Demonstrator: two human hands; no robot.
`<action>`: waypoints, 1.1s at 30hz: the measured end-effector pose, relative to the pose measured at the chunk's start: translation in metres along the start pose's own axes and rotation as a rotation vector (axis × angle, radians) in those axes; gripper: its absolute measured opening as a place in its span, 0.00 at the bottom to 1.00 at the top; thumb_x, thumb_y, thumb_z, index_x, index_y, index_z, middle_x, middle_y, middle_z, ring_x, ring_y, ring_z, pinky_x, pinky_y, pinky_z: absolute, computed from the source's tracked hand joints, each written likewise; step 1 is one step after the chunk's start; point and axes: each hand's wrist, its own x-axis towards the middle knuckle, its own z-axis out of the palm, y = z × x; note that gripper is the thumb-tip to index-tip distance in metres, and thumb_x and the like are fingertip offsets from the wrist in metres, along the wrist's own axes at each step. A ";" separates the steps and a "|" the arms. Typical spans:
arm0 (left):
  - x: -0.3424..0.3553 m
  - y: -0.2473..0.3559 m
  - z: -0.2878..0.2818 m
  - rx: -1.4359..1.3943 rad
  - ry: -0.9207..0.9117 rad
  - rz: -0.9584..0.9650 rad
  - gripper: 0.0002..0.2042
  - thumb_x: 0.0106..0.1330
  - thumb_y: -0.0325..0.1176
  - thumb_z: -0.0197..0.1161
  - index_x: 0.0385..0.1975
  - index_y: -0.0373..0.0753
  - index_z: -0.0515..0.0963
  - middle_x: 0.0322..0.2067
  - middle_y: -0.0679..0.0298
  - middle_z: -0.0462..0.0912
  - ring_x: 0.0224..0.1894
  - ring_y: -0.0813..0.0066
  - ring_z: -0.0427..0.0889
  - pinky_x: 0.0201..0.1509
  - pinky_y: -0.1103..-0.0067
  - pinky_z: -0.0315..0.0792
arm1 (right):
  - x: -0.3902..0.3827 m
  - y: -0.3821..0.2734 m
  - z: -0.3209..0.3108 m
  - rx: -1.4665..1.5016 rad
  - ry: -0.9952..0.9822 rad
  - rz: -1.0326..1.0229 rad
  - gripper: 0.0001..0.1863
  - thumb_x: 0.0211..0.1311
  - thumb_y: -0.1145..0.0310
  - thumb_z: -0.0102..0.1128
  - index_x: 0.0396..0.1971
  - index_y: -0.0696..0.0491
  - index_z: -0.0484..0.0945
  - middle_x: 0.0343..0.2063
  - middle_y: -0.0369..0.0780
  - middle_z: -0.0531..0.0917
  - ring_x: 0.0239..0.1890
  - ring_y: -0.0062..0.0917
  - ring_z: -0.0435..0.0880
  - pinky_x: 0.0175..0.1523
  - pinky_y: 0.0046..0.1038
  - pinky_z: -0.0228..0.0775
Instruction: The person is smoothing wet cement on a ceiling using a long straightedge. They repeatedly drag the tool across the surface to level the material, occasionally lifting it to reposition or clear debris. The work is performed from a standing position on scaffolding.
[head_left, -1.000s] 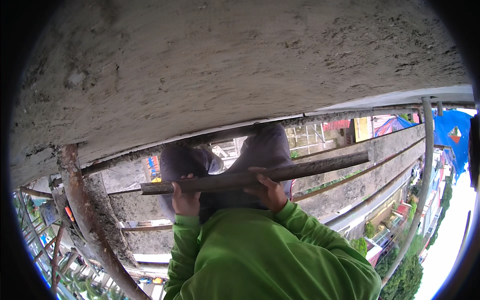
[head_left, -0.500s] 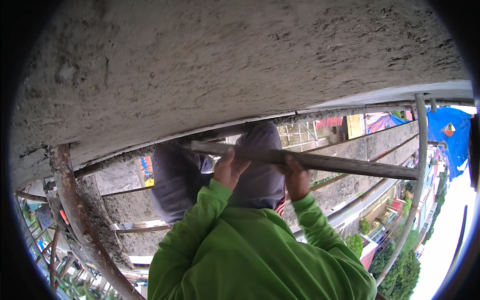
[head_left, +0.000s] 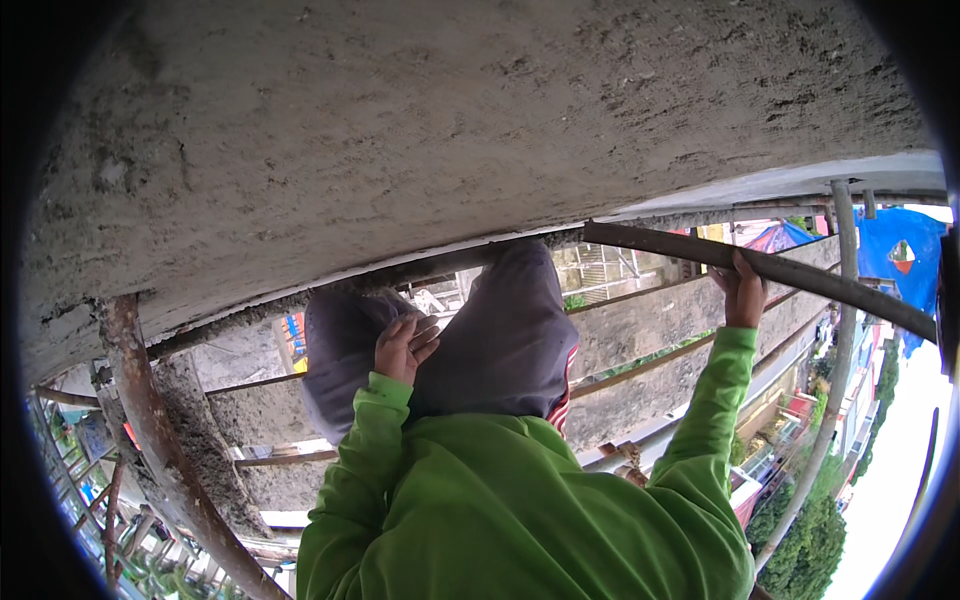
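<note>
A long dark wooden bar (head_left: 840, 288) is gripped in my right hand (head_left: 742, 292), out to the right at the end of a stretched arm. Its near-wall end lies close to the lower edge of the grey plastered wall (head_left: 450, 130); the other end reaches past an upright pole at the right. My left hand (head_left: 400, 348) is empty, fingers apart and slightly curled, above my left knee. Both my knees, in grey trousers (head_left: 500, 340), are bent toward the wall.
Weathered planks (head_left: 650, 310) with gaps between them form the platform under me. A rusty pole (head_left: 165, 430) rises at the left, a thinner curved pole (head_left: 840, 390) at the right. Blue tarpaulin (head_left: 895, 255) hangs at the far right. Buildings and trees (head_left: 800, 530) lie far below.
The wooden bar has moved right, away from my lap, in my right hand. My left hand has let go of it and drawn back to the left.
</note>
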 end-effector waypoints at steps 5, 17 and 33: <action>-0.005 0.005 0.002 0.013 0.021 0.032 0.10 0.58 0.34 0.50 0.38 0.38 0.68 0.35 0.60 0.74 0.38 0.71 0.74 0.41 0.75 0.69 | 0.054 0.025 0.012 -0.111 0.006 -0.003 0.11 0.45 0.76 0.52 0.32 0.64 0.69 0.27 0.43 0.73 0.24 0.28 0.76 0.30 0.31 0.77; -0.008 0.004 0.000 0.002 0.030 0.019 0.11 0.57 0.36 0.53 0.37 0.40 0.68 0.34 0.62 0.74 0.38 0.72 0.73 0.42 0.75 0.68 | 0.138 0.070 0.033 -0.206 0.060 0.127 0.14 0.44 0.75 0.52 0.32 0.66 0.69 0.28 0.47 0.74 0.27 0.32 0.76 0.31 0.34 0.75; -0.004 0.003 -0.010 -0.037 0.008 0.001 0.11 0.56 0.37 0.53 0.36 0.40 0.67 0.35 0.61 0.74 0.39 0.73 0.73 0.43 0.75 0.68 | 0.149 0.098 0.036 -0.224 0.245 -0.021 0.15 0.43 0.78 0.55 0.35 0.64 0.69 0.31 0.44 0.74 0.28 0.31 0.75 0.24 0.32 0.74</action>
